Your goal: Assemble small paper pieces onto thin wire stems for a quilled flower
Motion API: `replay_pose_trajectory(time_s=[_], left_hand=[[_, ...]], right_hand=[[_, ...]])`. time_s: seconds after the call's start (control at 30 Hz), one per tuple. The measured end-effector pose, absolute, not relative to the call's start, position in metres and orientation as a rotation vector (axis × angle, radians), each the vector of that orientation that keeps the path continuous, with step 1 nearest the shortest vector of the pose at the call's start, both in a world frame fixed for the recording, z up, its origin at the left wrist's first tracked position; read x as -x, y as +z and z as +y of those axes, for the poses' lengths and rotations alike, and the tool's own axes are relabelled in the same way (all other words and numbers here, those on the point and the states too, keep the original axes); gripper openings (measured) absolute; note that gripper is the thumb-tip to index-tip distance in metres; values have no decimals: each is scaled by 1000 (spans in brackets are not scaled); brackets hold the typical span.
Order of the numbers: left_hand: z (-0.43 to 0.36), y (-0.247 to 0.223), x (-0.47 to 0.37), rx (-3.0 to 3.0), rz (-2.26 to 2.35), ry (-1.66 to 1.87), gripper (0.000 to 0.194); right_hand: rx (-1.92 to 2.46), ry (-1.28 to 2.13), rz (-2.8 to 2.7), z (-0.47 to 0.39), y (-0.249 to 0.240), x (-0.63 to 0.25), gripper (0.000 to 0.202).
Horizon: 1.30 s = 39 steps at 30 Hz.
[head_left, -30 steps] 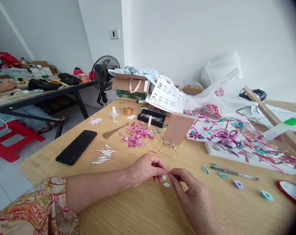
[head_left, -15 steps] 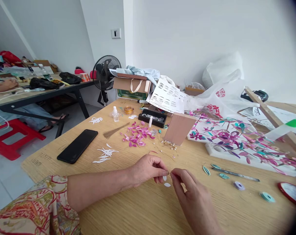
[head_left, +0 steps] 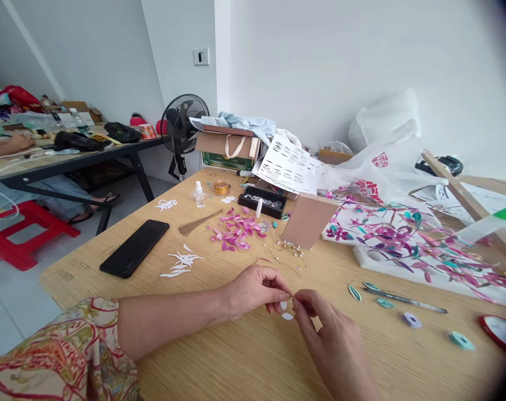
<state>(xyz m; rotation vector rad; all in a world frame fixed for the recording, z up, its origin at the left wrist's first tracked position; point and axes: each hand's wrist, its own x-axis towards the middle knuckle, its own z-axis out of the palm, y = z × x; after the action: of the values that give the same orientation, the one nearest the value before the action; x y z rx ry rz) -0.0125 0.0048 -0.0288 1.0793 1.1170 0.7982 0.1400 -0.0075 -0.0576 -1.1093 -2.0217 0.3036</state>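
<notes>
The left hand (head_left: 255,288) and right hand (head_left: 320,323) meet fingertip to fingertip just above a wooden table (head_left: 244,362), each with thumb and forefinger pinched together on a tiny white paper petal (head_left: 283,305) held between them. A second white petal (head_left: 287,316) lies on the table just below the fingers. The left forearm rests flat across the tabletop from a patterned sleeve (head_left: 61,356); the right wrist comes in from the lower edge, fingers curled. Beyond the hands lie a pile of pink petals (head_left: 235,231), a black phone (head_left: 135,255), white paper cutouts (head_left: 181,263), and two teal leaf shapes (head_left: 353,293) beside a thin metal tool (head_left: 407,298).
</notes>
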Motion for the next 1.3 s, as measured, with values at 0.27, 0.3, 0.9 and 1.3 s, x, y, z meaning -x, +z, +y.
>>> replay_pose_trajectory(time_s=[0.27,0.3,0.9,1.3], left_hand=[[6,-28,11,-1097,1158,819,23],[6,-28,12,-1106,1161,827,23],[13,-21,20,-1134,1149,909,21],[12,-27,16,-1195,1184,872,21]], right_hand=[[1122,-76,-2110,-5,-63,-143,28],[1131,-147,-2118,-4,-63,-144,30],[1596,-280,-2189,12,-60,-172,12],[1179,126,-1952,-4,-39,-154,22]])
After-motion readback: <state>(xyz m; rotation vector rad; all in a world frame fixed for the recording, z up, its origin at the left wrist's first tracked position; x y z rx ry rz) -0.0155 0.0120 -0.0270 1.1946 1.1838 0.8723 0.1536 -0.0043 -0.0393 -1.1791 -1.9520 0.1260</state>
